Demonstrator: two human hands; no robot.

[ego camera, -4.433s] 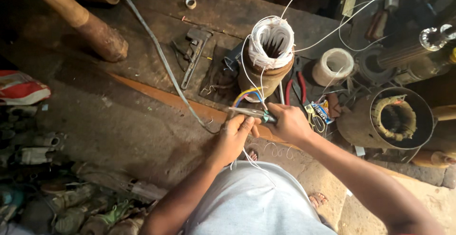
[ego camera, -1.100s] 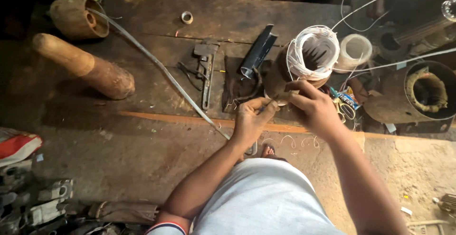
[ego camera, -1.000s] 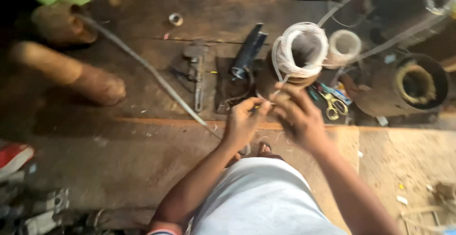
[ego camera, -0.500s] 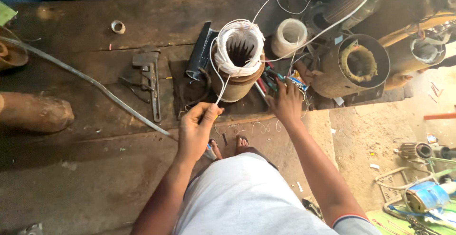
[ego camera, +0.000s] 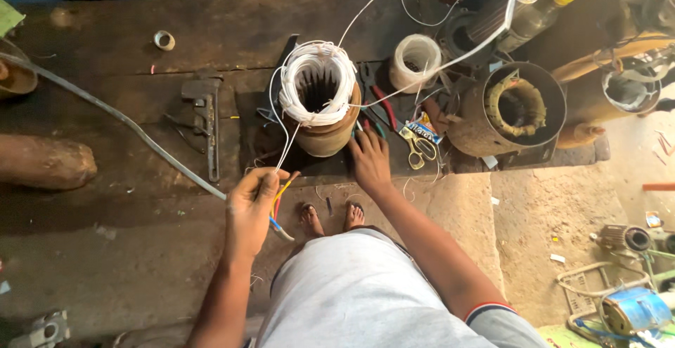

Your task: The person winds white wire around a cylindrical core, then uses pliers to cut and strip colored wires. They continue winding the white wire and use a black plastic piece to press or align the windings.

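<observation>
My left hand [ego camera: 251,206] is closed on a bundle of coloured wires [ego camera: 281,200], red, yellow and blue, joined to thin white leads that run up to the motor stator [ego camera: 320,102]. The stator stands upright on the dark wooden bench [ego camera: 126,46], with white winding wire coiled round its top. My right hand [ego camera: 370,159] rests flat with fingers spread on the bench just right of the stator's base, beside yellow-handled scissors [ego camera: 416,145] and red-handled pliers [ego camera: 383,103]. It holds nothing.
A pipe wrench [ego camera: 205,119] and a grey cable [ego camera: 119,119] lie left of the stator. A roll of white tape [ego camera: 416,61] and a second stator housing [ego camera: 519,107] sit to the right. A wooden log [ego camera: 43,162] lies at far left. My bare feet [ego camera: 330,216] stand below the bench.
My view has shifted so the stator sits more central. My right hand left the wire bundle and went down flat beside the stator; my left hand still holds the wires, lower and further left.
</observation>
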